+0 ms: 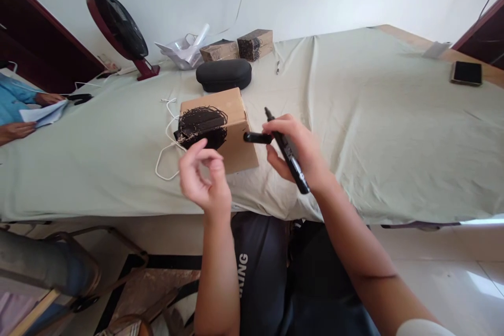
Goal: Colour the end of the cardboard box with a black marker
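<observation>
A cardboard box (pixel 232 134) with a black scribbled patch on its top lies on the cloth-covered table (pixel 354 131) in front of me. My right hand (pixel 301 155) is closed around a black marker (pixel 287 153), tip pointing up and away, and its fingers also pinch the marker's cap (pixel 258 138) beside the box. My left hand (pixel 205 178) hovers in front of the box, fingers loosely curled and apart, holding nothing. A white cord (pixel 165 152) loops on the cloth to the left of the box.
Behind the box lie a black oval case (pixel 223 74), two small scribbled cardboard boxes (pixel 236 47), crumpled plastic (pixel 183 51) and a red desk fan (pixel 122 29). A phone (pixel 466 72) rests at the far right. Another person's hands hold paper (pixel 41 114) at the left edge.
</observation>
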